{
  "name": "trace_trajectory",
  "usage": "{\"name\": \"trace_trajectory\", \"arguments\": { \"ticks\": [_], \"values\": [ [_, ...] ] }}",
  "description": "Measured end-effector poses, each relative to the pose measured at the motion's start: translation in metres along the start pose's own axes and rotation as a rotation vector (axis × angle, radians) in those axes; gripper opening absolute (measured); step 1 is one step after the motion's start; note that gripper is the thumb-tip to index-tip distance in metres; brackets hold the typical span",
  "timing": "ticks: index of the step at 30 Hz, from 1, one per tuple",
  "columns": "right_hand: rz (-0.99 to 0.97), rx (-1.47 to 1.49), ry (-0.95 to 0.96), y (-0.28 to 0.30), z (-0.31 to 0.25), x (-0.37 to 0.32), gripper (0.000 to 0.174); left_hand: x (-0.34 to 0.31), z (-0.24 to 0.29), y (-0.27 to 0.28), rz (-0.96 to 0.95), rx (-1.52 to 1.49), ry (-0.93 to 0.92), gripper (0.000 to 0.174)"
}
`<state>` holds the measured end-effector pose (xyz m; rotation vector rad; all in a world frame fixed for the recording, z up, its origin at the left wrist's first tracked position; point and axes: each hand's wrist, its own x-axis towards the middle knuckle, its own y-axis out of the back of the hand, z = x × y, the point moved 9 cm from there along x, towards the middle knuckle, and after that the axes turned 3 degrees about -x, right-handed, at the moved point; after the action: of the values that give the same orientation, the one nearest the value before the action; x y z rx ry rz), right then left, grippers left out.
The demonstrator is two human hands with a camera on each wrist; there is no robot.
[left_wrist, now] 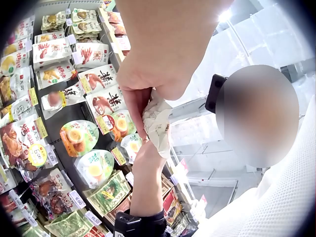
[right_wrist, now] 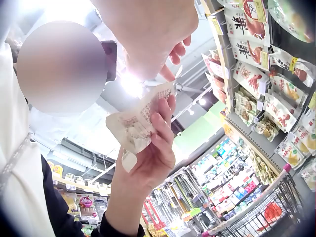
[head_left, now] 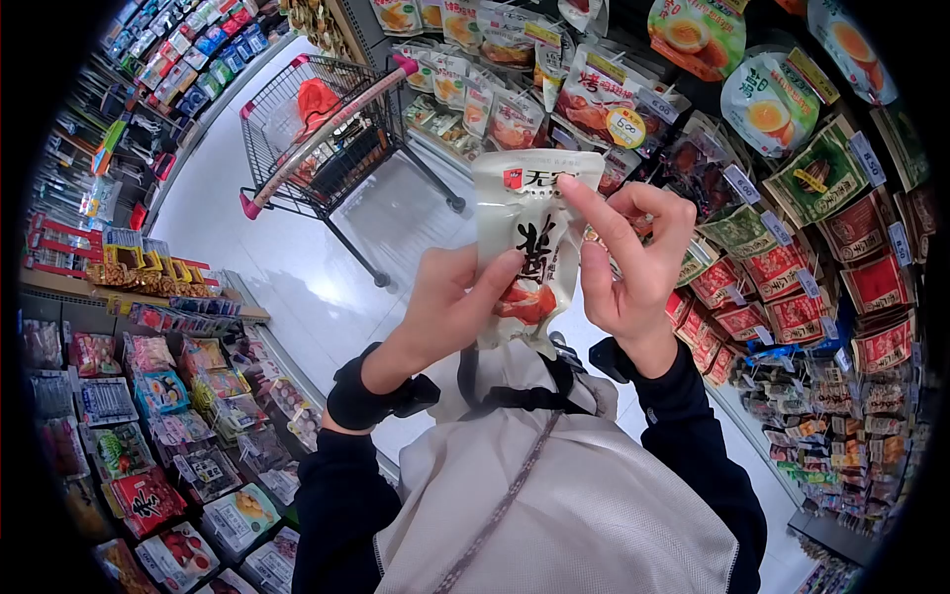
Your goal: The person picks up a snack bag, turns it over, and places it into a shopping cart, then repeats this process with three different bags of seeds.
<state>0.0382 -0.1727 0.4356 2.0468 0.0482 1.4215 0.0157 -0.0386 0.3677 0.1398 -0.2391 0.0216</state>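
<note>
In the head view my left hand (head_left: pixel 450 302) grips a white vacuum-sealed food pouch (head_left: pixel 520 243) by its left side, thumb across the front. The pouch stands upright, with dark lettering and a picture of reddish-brown meat. My right hand (head_left: pixel 638 262) is at its right edge, the index fingertip on the upper front near the printed brand. The thumb of that hand points up beside the pouch. From the right wrist, the pouch's back (right_wrist: pixel 143 118) shows small print, and the left hand's fingers (right_wrist: pixel 160 123) curl over it.
A shopping cart (head_left: pixel 322 148) holding a red bag (head_left: pixel 317 104) stands ahead on the pale floor (head_left: pixel 213 188). Hanging packaged foods (head_left: pixel 594 94) line the rack on the right. Low shelves of packaged snacks (head_left: pixel 148 396) run along the left. A beige bag or apron (head_left: pixel 554 495) covers my front.
</note>
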Motion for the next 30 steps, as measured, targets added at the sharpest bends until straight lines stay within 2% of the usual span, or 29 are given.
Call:
{"name": "trace_trajectory", "arguments": {
  "ticks": [1, 4, 7, 8, 9, 11, 12, 14, 17, 18, 19, 21, 22, 25, 26, 27, 29, 30],
  "values": [
    [0.005, 0.014, 0.001, 0.001, 0.000, 0.000, 0.047, 0.000, -0.001, 0.000, -0.003, -0.004, 0.020, 0.020],
    [0.107, 0.300, -0.197, -0.001, 0.023, -0.004, 0.037, 0.002, -0.003, 0.005, 0.082, -0.057, 0.010, 0.021],
    [-0.081, 0.799, -0.562, -0.051, 0.050, -0.036, 0.025, 0.007, -0.035, 0.021, 0.290, -0.387, 0.064, 0.023],
    [-0.226, 0.948, -0.601, -0.066, 0.045, -0.042, 0.022, 0.009, -0.041, 0.023, 0.284, -0.465, 0.067, 0.024],
    [-0.354, 1.176, -0.683, -0.088, 0.039, -0.053, 0.030, 0.013, -0.041, 0.024, 0.299, -0.502, 0.059, 0.024],
    [-0.488, 1.500, -0.993, -0.110, 0.028, -0.076, 0.038, 0.018, -0.040, 0.022, 0.328, -0.577, 0.048, 0.023],
    [-0.547, 1.621, -1.026, -0.114, 0.018, -0.077, 0.039, 0.020, -0.038, 0.021, 0.305, -0.580, 0.021, 0.021],
    [-0.663, 1.862, -1.088, -0.118, 0.000, -0.079, 0.043, 0.020, -0.044, 0.016, 0.240, -0.638, 0.084, 0.020],
    [-0.631, 1.965, -1.236, -0.125, -0.007, -0.089, 0.045, 0.021, -0.037, 0.006, 0.153, -0.752, 0.101, 0.018],
    [-0.673, 1.997, -1.264, -0.125, -0.012, -0.090, 0.044, 0.021, -0.035, 0.004, 0.136, -0.758, 0.097, 0.018],
    [-0.703, 2.149, -1.250, -0.125, -0.017, -0.091, 0.043, 0.021, -0.034, 0.003, 0.120, -0.764, 0.094, 0.017],
    [-0.764, 2.456, -1.206, -0.124, -0.023, -0.096, 0.041, 0.022, -0.036, 0.006, -0.051, -0.667, 0.073, 0.020],
    [-0.773, 2.416, -1.276, -0.126, -0.022, -0.100, 0.038, 0.022, -0.038, 0.007, -0.116, -0.652, 0.054, 0.024],
    [-0.665, 2.605, -1.308, -0.127, -0.021, -0.103, 0.040, 0.030, -0.031, 0.007, -0.217, -0.673, -0.072, 0.032],
    [-0.660, 2.598, -1.212, -0.124, -0.021, -0.097, 0.040, 0.034, -0.026, 0.006, -0.225, -0.696, -0.090, 0.033],
    [-0.592, 2.433, -1.184, -0.126, -0.016, -0.095, 0.044, 0.035, -0.021, 0.006, -0.235, -0.719, -0.108, 0.035],
    [-0.463, 2.101, -1.110, -0.122, -0.005, -0.086, 0.053, 0.036, -0.024, 0.010, -0.147, -0.704, -0.013, 0.035],
    [-0.482, 2.182, -1.119, -0.120, -0.008, -0.082, 0.052, 0.037, -0.026, 0.010, -0.079, -0.745, 0.044, 0.034]
  ]
}}
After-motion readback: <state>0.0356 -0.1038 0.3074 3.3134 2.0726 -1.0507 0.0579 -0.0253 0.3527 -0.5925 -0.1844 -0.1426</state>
